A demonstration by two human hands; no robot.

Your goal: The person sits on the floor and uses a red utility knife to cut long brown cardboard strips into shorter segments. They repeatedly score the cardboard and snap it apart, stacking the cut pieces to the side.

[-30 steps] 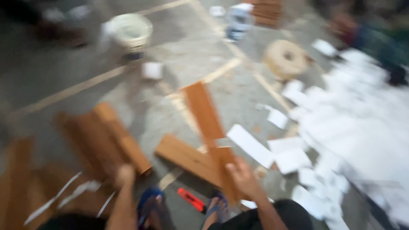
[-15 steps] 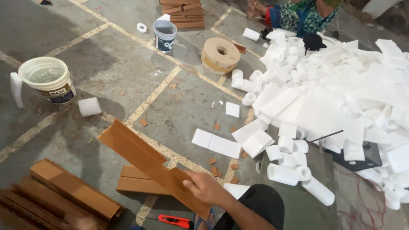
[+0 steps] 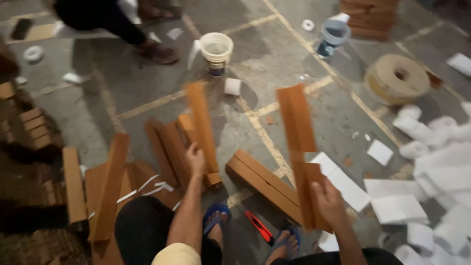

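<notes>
Head view: 2 brown cardboard angle strips are held up off the concrete floor, 1 in each hand. The left hand is wrapped around the lower part of the left strip, which stands almost upright with its foot resting on a short brown piece at about 6 o'clock from the hand — so its weight is carried by the floor stack, not the arm. The right hand has its grip clamped on the bottom of the right strip, fingers folded round the angle's edge; that strip leans slightly toward 11 o'clock and is lifted clear of everything below.

Between the hands, a low stack of the same strips lies flat on the floor, slanting from 10 to 4 o'clock. More strips lie at 9 o'clock from the left hand, and a further loose heap lies beyond them. A red utility knife lies between the 2 sandalled feet, within easy reach.

At 12 o'clock stands a white bucket, with a small white roll just beside it; a blue-grey bucket and a large tan roll of tape are at 1 to 2 o'clock. White foam pieces are piled at 3 o'clock. Another person's legs are seen at 11 o'clock — well apart.
</notes>
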